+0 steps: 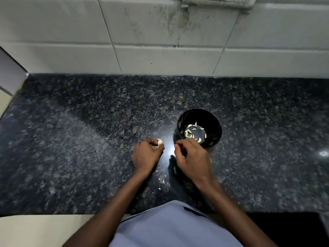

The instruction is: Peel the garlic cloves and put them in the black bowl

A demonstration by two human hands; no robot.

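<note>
A black bowl [199, 128] stands on the dark granite counter [89, 139], with several peeled garlic cloves [193, 131] lying in its bottom. My left hand [146, 155] rests on the counter left of the bowl and grips a pale garlic clove [159, 142] at its fingertips. My right hand [191, 155] hovers just in front of the bowl's near rim, slightly blurred. Its thumb and forefinger are pinched together at a tiny pale bit; what that bit is cannot be told.
Scraps of garlic skin [161, 180] lie on the counter between my forearms. A white tiled wall [160, 41] rises behind the counter. The counter's front edge runs near my shirt [170, 227].
</note>
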